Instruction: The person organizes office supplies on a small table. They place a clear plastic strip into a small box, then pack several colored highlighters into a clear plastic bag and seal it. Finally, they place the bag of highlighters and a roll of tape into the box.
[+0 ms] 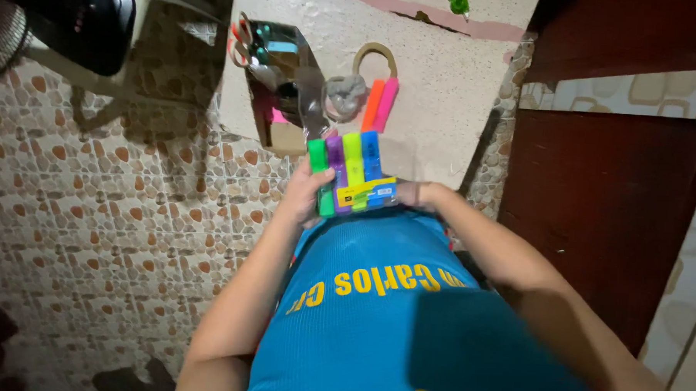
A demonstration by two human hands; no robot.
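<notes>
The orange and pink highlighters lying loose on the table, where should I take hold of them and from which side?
Probably the lower ends of the orange and pink highlighters, coming from the near side. They lie side by side, slanted, their lower ends pointing toward the person. A grey bundle crowds their left, while their right is bare table. Both the left hand and right hand hold the highlighter pack.

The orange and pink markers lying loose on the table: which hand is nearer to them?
Right. The right hand sits just below the orange and pink markers, gripping the highlighter pack; the left hand holds its far side.
</notes>
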